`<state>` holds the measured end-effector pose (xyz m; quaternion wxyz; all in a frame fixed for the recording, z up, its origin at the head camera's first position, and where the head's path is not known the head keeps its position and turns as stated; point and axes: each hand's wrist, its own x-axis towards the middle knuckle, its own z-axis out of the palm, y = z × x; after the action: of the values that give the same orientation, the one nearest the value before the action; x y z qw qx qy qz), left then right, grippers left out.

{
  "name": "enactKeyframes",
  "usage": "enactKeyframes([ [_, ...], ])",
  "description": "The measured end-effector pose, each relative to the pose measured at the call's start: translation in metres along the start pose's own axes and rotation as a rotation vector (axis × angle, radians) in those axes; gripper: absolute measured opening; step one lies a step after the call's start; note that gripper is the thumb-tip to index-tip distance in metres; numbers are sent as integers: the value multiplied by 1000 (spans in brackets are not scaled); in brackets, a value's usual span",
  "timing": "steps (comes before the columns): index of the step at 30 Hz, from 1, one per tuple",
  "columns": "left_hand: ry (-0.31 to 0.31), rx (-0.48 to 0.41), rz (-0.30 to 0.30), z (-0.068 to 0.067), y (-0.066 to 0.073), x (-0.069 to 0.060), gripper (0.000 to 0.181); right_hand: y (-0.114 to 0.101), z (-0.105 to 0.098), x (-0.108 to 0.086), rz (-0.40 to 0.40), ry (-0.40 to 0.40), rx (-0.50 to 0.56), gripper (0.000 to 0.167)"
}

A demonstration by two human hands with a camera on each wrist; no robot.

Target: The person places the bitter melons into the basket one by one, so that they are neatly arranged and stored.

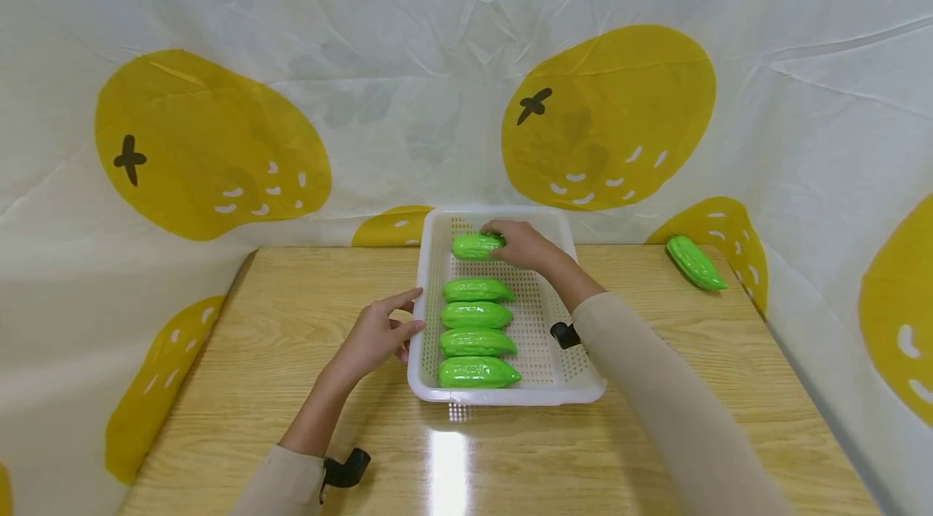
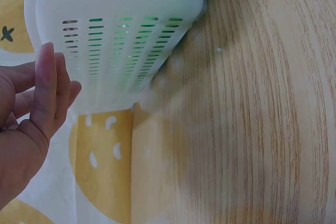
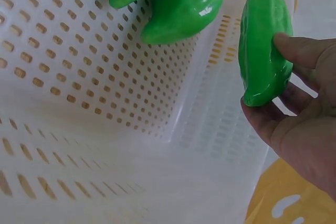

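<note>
A glossy green bitter melon (image 1: 472,247) is pinched by my right hand (image 1: 519,245) above the far end of a white plastic basket (image 1: 506,396). In the right wrist view, thumb and fingers grip this melon (image 3: 264,45) from its sides, over the basket. Several more bitter melons (image 1: 477,315) lie in a row along the basket's left half, tips pointing right. My left hand (image 1: 375,335) is at the basket's left rim, its fingers loosely extended and touching the edge. From the left wrist, the left hand (image 2: 39,106) appears beside the outer wall of the basket (image 2: 118,51).
Another bitter melon (image 1: 696,262) lies on the wooden table (image 1: 291,321) at the far right corner. A white cloth (image 1: 415,111) printed with yellow fruit hangs behind and beside the table. Black wrist mounts (image 1: 346,469) are on both sleeves.
</note>
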<state>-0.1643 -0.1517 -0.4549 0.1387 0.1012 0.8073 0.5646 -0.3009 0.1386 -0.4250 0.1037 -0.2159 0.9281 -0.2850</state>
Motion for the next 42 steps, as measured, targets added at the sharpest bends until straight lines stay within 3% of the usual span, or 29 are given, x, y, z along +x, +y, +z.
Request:
enactKeyframes([
  [23,15,1,17,1,-2,-1,59,10,26,7,7,-90,25,47],
  [42,19,12,12,2,-1,-1,60,16,30,7,29,-127,-12,47],
])
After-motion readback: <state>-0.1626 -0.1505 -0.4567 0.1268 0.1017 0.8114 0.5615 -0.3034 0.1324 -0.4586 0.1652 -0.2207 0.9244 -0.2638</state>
